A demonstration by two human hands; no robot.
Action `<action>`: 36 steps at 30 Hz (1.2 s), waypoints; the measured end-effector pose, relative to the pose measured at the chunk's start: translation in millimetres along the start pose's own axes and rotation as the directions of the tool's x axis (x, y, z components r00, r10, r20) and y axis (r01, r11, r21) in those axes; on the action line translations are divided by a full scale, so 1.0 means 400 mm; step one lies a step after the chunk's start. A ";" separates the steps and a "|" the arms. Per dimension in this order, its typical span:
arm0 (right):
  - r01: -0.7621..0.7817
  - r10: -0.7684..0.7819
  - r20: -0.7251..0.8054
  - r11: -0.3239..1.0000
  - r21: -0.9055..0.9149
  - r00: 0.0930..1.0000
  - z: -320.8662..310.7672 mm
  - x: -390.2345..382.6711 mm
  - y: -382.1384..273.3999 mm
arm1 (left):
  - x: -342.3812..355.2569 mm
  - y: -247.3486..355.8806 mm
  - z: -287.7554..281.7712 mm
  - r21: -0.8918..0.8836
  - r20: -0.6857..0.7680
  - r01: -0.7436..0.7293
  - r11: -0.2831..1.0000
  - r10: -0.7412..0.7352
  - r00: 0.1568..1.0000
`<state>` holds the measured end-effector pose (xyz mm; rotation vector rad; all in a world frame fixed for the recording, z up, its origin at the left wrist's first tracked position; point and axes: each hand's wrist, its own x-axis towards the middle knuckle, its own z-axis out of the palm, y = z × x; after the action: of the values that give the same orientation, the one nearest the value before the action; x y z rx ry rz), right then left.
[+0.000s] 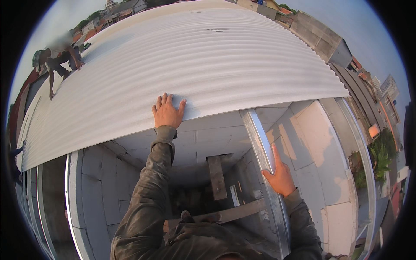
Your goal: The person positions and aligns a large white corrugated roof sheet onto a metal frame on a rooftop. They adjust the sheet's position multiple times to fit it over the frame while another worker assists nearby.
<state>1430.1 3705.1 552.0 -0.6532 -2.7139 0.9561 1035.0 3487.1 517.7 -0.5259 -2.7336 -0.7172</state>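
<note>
My left hand (167, 112) lies with fingers spread on the near edge of a white corrugated roofing sheet (225, 69), just left of centre. Lower right, my right hand (281, 173) grips a silvery metal beam (255, 134), thumb across its top and fingers along its right side. The beam runs from under the sheet's edge down toward me over the open space below.
A co-worker (58, 63) crouches on the sheet at upper left; another person's arm shows at the far left edge. Below me are pale block walls (320, 151), a dark drop, and wooden planks (234, 214). More metal beams (69, 195) flank the opening. Neighbouring rooftops surround the roof.
</note>
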 end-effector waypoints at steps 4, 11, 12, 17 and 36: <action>0.009 -0.013 -0.048 0.997 -0.081 0.999 0.004 -0.009 -0.007 | 0.005 0.006 -0.006 -0.025 0.031 0.012 1.000 -0.011 0.999; 0.127 -0.159 -0.175 0.975 -0.180 0.972 0.023 -0.012 0.014 | -0.001 0.003 -0.018 -0.035 0.039 0.009 0.999 -0.008 0.999; 0.138 -0.171 -0.184 0.975 -0.176 0.968 0.030 -0.010 0.008 | -0.002 0.000 -0.022 -0.035 0.044 0.010 0.999 -0.008 0.999; 0.014 -0.038 -0.133 0.985 -0.173 0.990 0.024 -0.017 -0.052 | -0.007 -0.019 -0.031 -0.035 0.065 0.014 0.999 -0.011 0.998; 0.074 -0.101 -0.094 0.964 -0.255 0.991 -0.021 0.004 -0.016 | 0.012 0.008 -0.016 0.087 0.119 0.061 0.994 -0.071 0.990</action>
<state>1429.3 3705.9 562.8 -0.6011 -2.7660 0.5449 1033.1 3487.7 525.9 -0.4770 -2.8923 -0.6012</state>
